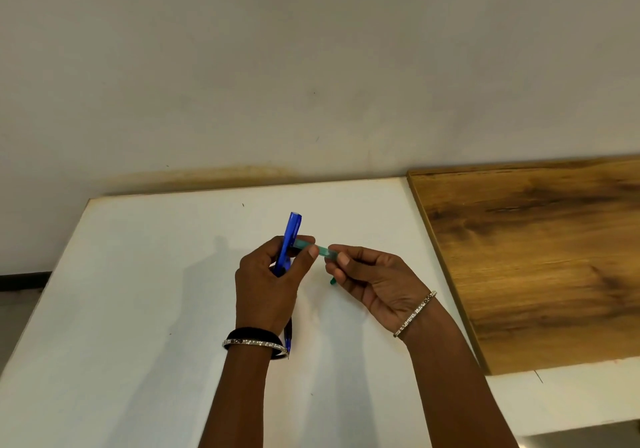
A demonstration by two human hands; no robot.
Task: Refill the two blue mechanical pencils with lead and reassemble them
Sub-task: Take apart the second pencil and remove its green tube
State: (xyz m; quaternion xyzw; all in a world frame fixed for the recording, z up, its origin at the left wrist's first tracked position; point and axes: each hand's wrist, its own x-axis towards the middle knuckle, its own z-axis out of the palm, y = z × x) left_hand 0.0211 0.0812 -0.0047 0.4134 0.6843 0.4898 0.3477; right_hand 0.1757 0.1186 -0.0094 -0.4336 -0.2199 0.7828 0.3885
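Observation:
My left hand (268, 281) grips a blue mechanical pencil (290, 236) that stands nearly upright, its top end above my fingers. A translucent green lead tube (323, 251) lies level between both hands: my left thumb and fingertip pinch one end, my right hand (372, 276) pinches the other. A small green piece (332, 280) pokes out below my right fingers. A second blue pencil (287, 335) lies on the white table (138, 309), mostly hidden behind my left wrist.
A wooden board (540, 260) lies on the table's right side. A plain wall (311, 67) rises behind the table's far edge. Bracelets sit on both wrists.

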